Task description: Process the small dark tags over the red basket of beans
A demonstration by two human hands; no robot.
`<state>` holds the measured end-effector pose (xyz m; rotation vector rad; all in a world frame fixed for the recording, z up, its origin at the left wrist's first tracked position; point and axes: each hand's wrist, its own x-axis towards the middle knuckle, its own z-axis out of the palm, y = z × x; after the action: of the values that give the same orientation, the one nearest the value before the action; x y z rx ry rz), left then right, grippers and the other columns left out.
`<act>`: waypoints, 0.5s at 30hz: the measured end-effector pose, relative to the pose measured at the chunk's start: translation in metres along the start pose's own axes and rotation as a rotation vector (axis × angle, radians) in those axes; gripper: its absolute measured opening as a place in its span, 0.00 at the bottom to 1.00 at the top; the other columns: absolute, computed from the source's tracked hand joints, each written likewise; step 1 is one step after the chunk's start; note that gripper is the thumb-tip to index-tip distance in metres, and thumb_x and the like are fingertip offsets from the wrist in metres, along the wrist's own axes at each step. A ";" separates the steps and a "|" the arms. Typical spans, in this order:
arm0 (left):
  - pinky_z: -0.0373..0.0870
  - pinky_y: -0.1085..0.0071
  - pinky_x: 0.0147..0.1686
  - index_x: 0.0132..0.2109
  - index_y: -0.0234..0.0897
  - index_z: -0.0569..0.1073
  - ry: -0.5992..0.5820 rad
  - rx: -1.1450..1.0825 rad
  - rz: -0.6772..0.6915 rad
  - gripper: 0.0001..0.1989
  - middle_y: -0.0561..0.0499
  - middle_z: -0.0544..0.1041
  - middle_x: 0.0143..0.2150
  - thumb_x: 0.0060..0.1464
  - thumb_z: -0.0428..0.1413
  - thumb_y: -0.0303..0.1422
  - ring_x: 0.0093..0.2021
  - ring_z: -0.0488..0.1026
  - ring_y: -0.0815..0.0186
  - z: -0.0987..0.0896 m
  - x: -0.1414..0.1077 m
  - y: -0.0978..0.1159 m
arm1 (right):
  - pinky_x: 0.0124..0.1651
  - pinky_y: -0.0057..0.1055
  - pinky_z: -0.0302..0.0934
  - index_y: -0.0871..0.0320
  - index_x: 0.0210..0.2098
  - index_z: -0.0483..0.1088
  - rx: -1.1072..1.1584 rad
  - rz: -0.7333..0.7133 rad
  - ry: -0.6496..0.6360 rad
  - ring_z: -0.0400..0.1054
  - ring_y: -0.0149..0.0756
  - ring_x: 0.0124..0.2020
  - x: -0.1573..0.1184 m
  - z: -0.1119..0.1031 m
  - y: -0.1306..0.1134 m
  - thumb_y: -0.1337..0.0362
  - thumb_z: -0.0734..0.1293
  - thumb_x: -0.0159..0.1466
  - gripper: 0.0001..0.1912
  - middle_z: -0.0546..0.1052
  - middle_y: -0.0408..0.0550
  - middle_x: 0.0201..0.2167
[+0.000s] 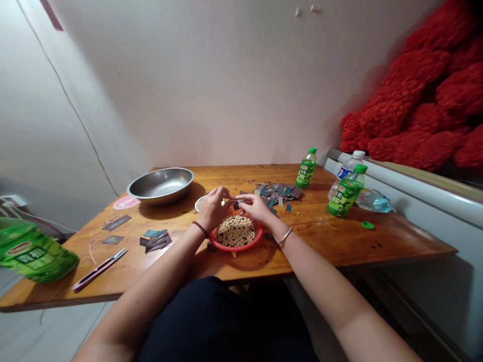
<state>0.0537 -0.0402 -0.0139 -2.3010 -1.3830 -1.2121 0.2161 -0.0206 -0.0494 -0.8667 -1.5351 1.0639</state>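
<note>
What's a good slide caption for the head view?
Left hand and right hand, close together over a basket of beans, near scattered dark pieces.

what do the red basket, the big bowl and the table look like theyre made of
Red basket: probably plastic, slightly glossy, with bright, even colour and a moulded-looking rim. Big bowl: likely stainless steel, smooth and silvery-grey, with soft highlights inside. Table: looks like varnished wood, orange-brown with a grainy pattern and a sheen; solid or veneer, I cannot tell.
</note>
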 end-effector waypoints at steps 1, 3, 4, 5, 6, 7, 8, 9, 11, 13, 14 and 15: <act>0.60 0.76 0.27 0.36 0.40 0.66 0.000 0.011 0.000 0.09 0.54 0.74 0.35 0.51 0.57 0.37 0.32 0.71 0.70 0.000 0.000 0.000 | 0.28 0.26 0.67 0.63 0.42 0.73 0.000 -0.005 -0.005 0.72 0.33 0.30 0.000 0.000 -0.001 0.71 0.64 0.54 0.16 0.77 0.51 0.31; 0.59 0.76 0.26 0.36 0.40 0.66 0.013 0.035 -0.006 0.09 0.54 0.74 0.35 0.51 0.57 0.37 0.31 0.71 0.70 0.001 -0.001 0.000 | 0.28 0.27 0.67 0.63 0.42 0.73 0.008 -0.006 -0.006 0.72 0.34 0.31 -0.001 0.000 -0.003 0.71 0.64 0.54 0.16 0.77 0.52 0.33; 0.59 0.76 0.26 0.36 0.40 0.66 0.025 0.044 -0.011 0.09 0.54 0.74 0.35 0.51 0.57 0.37 0.31 0.70 0.70 0.001 -0.001 0.000 | 0.28 0.27 0.67 0.63 0.42 0.73 0.013 -0.003 -0.004 0.72 0.34 0.31 -0.001 0.000 -0.003 0.71 0.64 0.54 0.16 0.78 0.52 0.34; 0.59 0.76 0.26 0.36 0.40 0.66 0.039 0.050 -0.016 0.09 0.54 0.74 0.35 0.51 0.57 0.37 0.31 0.70 0.69 0.001 -0.001 0.000 | 0.28 0.27 0.67 0.63 0.42 0.73 0.016 0.000 -0.002 0.72 0.34 0.31 -0.001 0.000 -0.003 0.71 0.64 0.54 0.16 0.78 0.52 0.33; 0.59 0.75 0.27 0.36 0.40 0.66 0.052 0.055 -0.019 0.09 0.54 0.74 0.34 0.51 0.57 0.37 0.31 0.70 0.69 0.002 -0.001 0.000 | 0.28 0.27 0.67 0.64 0.42 0.73 0.017 0.001 0.000 0.72 0.34 0.30 0.000 0.000 -0.003 0.71 0.64 0.54 0.16 0.78 0.52 0.32; 0.59 0.75 0.27 0.36 0.40 0.66 0.060 0.057 -0.021 0.09 0.54 0.74 0.34 0.51 0.57 0.37 0.31 0.70 0.69 0.002 -0.001 0.000 | 0.28 0.27 0.67 0.64 0.41 0.73 0.017 -0.001 0.002 0.71 0.34 0.29 0.000 0.000 -0.003 0.71 0.64 0.53 0.16 0.78 0.51 0.32; 0.59 0.75 0.27 0.36 0.40 0.66 0.063 0.058 -0.020 0.09 0.54 0.74 0.33 0.51 0.56 0.37 0.31 0.70 0.70 0.002 -0.001 0.000 | 0.28 0.27 0.67 0.64 0.41 0.73 0.015 -0.007 0.003 0.71 0.33 0.29 0.000 0.000 -0.002 0.71 0.64 0.53 0.16 0.78 0.51 0.32; 0.59 0.75 0.27 0.36 0.40 0.66 0.060 0.058 -0.014 0.09 0.54 0.73 0.33 0.51 0.56 0.38 0.30 0.70 0.70 0.001 -0.001 0.001 | 0.28 0.27 0.67 0.63 0.41 0.74 0.012 -0.015 0.004 0.71 0.33 0.29 0.000 0.000 -0.002 0.71 0.64 0.53 0.16 0.78 0.51 0.32; 0.59 0.75 0.26 0.36 0.40 0.67 0.042 0.063 0.009 0.09 0.55 0.73 0.33 0.51 0.56 0.39 0.30 0.69 0.70 0.001 -0.001 0.001 | 0.29 0.28 0.67 0.64 0.40 0.74 0.003 -0.029 0.000 0.71 0.33 0.29 0.000 0.000 -0.001 0.71 0.64 0.52 0.16 0.78 0.51 0.32; 0.59 0.75 0.26 0.36 0.40 0.68 0.032 0.079 0.027 0.09 0.54 0.73 0.33 0.51 0.56 0.39 0.30 0.69 0.70 0.001 -0.002 0.001 | 0.29 0.27 0.66 0.64 0.41 0.74 -0.007 -0.038 -0.013 0.71 0.33 0.29 0.001 -0.001 -0.002 0.71 0.63 0.53 0.16 0.78 0.51 0.32; 0.59 0.74 0.26 0.36 0.40 0.68 0.034 0.088 0.029 0.09 0.54 0.73 0.34 0.52 0.55 0.40 0.30 0.69 0.69 0.001 -0.002 0.001 | 0.29 0.27 0.66 0.64 0.41 0.74 -0.011 -0.037 -0.014 0.71 0.33 0.29 0.001 -0.001 -0.002 0.71 0.63 0.53 0.16 0.78 0.51 0.31; 0.59 0.74 0.27 0.36 0.40 0.68 0.039 0.096 0.026 0.09 0.53 0.73 0.34 0.52 0.55 0.40 0.30 0.69 0.69 0.000 -0.002 0.002 | 0.29 0.27 0.66 0.64 0.41 0.74 -0.013 -0.034 -0.013 0.71 0.33 0.28 0.000 -0.001 -0.002 0.71 0.63 0.53 0.16 0.78 0.51 0.31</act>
<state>0.0548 -0.0419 -0.0150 -2.2123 -1.3630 -1.1508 0.2165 -0.0208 -0.0472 -0.8413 -1.5637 1.0380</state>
